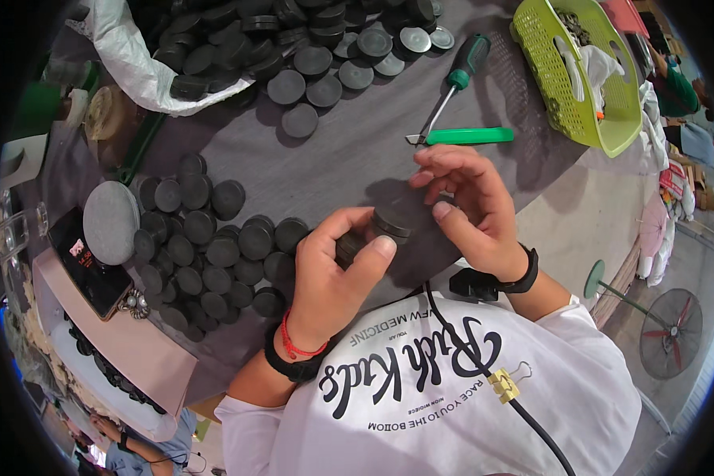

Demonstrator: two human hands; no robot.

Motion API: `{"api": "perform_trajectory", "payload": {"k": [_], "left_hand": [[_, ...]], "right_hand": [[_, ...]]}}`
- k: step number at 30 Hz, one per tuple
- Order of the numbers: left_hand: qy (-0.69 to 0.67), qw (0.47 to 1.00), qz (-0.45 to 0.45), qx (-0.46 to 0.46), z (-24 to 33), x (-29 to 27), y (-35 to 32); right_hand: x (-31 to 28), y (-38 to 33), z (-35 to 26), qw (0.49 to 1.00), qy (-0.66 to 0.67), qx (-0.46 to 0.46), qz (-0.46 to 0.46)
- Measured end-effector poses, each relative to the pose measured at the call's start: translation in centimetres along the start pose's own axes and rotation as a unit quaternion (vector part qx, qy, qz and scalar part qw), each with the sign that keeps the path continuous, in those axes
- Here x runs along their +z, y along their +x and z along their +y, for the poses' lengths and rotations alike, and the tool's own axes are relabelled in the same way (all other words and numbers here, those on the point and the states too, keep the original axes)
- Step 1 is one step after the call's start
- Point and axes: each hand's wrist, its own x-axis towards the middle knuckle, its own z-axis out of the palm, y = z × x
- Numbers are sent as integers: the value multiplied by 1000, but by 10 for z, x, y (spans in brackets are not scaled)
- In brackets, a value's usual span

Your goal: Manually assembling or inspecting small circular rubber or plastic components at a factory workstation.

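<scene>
My left hand (333, 274) is closed around black round discs. One disc (392, 221) is pinched upright-tilted between thumb and forefinger, and another dark disc (347, 248) partly shows inside the curled fingers. To its right, a short gap away, my right hand (477, 208) has bent fingers, with the thumb tip against a small dark piece (447, 198) that I cannot make out. Left of my hands lies a pile of black discs (214, 254) on the grey cloth-covered table (309, 170).
Beyond lies a white sack (147, 83) spilling more discs (313, 60). A green-handled screwdriver (468, 59) and green cutter (470, 136) lie near a lime basket (551, 87). At left are a grey round pad (111, 222), a phone (91, 262) and a pink box (119, 337) holding discs.
</scene>
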Motion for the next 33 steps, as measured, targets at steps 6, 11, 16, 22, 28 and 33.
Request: {"api": "perform_trajectory", "payload": {"k": [6, 11, 16, 22, 28, 33], "left_hand": [[8, 1000, 1, 15, -3, 0, 0], [16, 1000, -8, 10, -3, -2, 1], [-59, 998, -25, -11, -2, -4, 1], [-178, 970, -159, -53, -1, -3, 0], [-182, 955, -223, -75, -1, -7, 1], [-46, 996, -79, -13, 5, -2, 0]], "right_hand": [[5, 8, -13, 996, -32, 55, -67], [-5, 3, -7, 994, 8, 90, -65], [5, 9, -19, 975, -179, -76, -110], [2, 15, -21, 990, 5, 29, -141], [0, 16, -17, 963, 103, 92, -231], [0, 9, -21, 986, -31, -25, -162]]}}
